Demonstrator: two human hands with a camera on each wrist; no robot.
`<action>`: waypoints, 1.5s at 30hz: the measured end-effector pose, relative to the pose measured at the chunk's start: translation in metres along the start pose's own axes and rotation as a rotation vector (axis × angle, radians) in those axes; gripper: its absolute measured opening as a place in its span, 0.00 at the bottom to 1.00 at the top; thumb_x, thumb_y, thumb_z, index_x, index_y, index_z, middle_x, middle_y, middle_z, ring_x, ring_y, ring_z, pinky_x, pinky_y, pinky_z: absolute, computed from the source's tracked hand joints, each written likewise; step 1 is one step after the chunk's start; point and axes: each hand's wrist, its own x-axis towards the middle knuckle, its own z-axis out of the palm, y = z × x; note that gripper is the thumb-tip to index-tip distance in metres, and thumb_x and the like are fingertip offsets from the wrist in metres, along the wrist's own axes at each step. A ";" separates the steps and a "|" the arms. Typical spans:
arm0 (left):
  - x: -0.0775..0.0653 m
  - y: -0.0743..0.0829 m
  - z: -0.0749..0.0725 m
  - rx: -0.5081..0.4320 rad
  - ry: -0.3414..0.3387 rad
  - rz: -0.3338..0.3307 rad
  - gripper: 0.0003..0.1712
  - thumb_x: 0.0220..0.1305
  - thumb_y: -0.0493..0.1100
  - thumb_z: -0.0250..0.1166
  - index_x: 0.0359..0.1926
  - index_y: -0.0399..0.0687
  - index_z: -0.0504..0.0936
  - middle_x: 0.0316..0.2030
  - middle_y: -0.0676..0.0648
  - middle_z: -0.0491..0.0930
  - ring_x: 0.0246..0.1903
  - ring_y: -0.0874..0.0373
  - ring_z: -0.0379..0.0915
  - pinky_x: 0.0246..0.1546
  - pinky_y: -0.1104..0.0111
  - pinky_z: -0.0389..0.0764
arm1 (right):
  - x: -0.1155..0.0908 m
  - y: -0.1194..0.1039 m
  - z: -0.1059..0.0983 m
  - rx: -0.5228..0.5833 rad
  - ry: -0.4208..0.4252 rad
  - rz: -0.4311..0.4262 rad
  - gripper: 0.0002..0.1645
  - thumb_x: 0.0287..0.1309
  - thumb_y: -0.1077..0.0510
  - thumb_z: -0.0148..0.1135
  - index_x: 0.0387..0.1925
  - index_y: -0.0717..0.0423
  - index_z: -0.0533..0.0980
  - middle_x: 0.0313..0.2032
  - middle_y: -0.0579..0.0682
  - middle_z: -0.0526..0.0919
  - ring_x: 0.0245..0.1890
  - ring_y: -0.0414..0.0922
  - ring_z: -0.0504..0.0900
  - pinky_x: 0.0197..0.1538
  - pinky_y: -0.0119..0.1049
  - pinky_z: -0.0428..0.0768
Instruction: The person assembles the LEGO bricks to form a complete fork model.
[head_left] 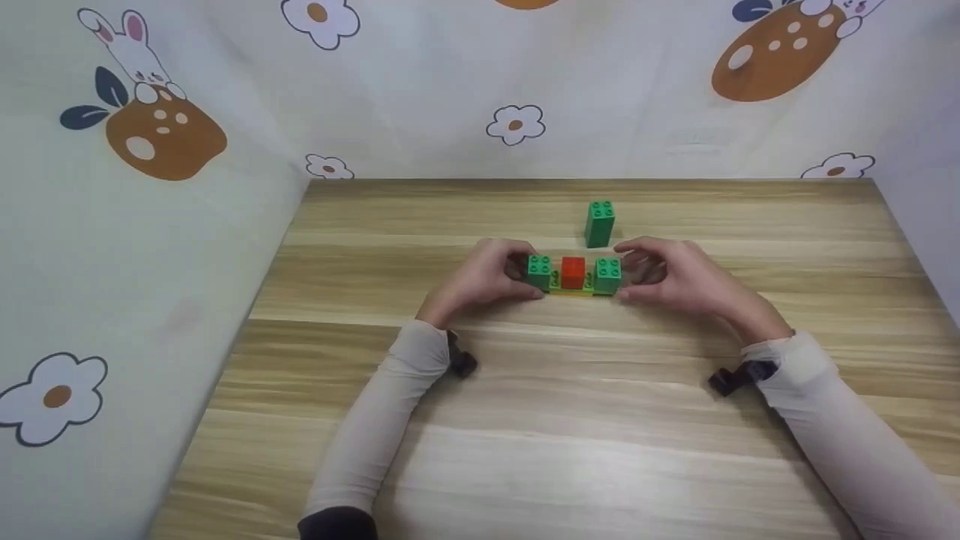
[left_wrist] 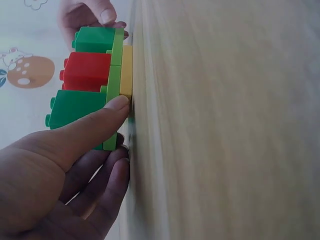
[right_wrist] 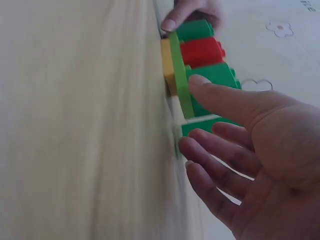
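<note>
A toy brick build lies between the hands: a yellow brick (left_wrist: pixel 126 70) at the bottom, light green bricks (left_wrist: pixel 113 82) over it, and on top a red brick (head_left: pixel 573 273) between a left green brick (head_left: pixel 538 271) and a right green brick (head_left: pixel 607 275). My left hand (head_left: pixel 495 274) grips the left end, thumb along the near side and fingers behind. At the right end is my right hand (head_left: pixel 671 277); its thumb tip touches the green brick there, while the other fingers (right_wrist: pixel 220 155) spread loosely apart.
Behind the build a tall green block (head_left: pixel 599 225) stands upright on the wooden table (head_left: pixel 525 420). Patterned cloth walls (head_left: pixel 420 90) border the table at the back and sides. A small dark camera (head_left: pixel 461 358) sits on the left wrist.
</note>
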 end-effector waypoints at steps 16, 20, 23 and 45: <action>-0.003 0.005 -0.008 -0.123 0.035 0.032 0.19 0.58 0.39 0.84 0.49 0.50 0.89 0.48 0.49 0.89 0.51 0.57 0.86 0.58 0.63 0.88 | 0.022 0.012 -0.008 0.079 0.098 0.047 0.32 0.70 0.61 0.72 0.72 0.60 0.75 0.60 0.60 0.87 0.60 0.57 0.87 0.62 0.43 0.86; -0.002 0.011 -0.011 -0.132 0.050 0.038 0.18 0.59 0.38 0.83 0.50 0.50 0.90 0.48 0.50 0.90 0.52 0.57 0.85 0.60 0.60 0.88 | 0.032 0.013 -0.007 0.105 0.113 0.043 0.32 0.70 0.64 0.70 0.72 0.60 0.75 0.63 0.61 0.86 0.61 0.58 0.87 0.59 0.31 0.85; -0.003 0.016 -0.013 -0.126 0.064 0.043 0.19 0.59 0.36 0.82 0.51 0.49 0.90 0.47 0.49 0.90 0.51 0.56 0.85 0.59 0.60 0.88 | 0.039 0.015 -0.007 0.121 0.114 0.043 0.32 0.70 0.64 0.69 0.73 0.59 0.74 0.65 0.61 0.84 0.61 0.59 0.87 0.55 0.22 0.83; -0.005 0.033 -0.016 -0.154 0.258 0.096 0.24 0.62 0.38 0.82 0.58 0.43 0.86 0.51 0.44 0.90 0.51 0.53 0.87 0.63 0.58 0.87 | 0.050 0.016 0.008 0.112 0.151 0.011 0.29 0.63 0.70 0.70 0.65 0.56 0.81 0.57 0.58 0.89 0.55 0.53 0.87 0.54 0.24 0.82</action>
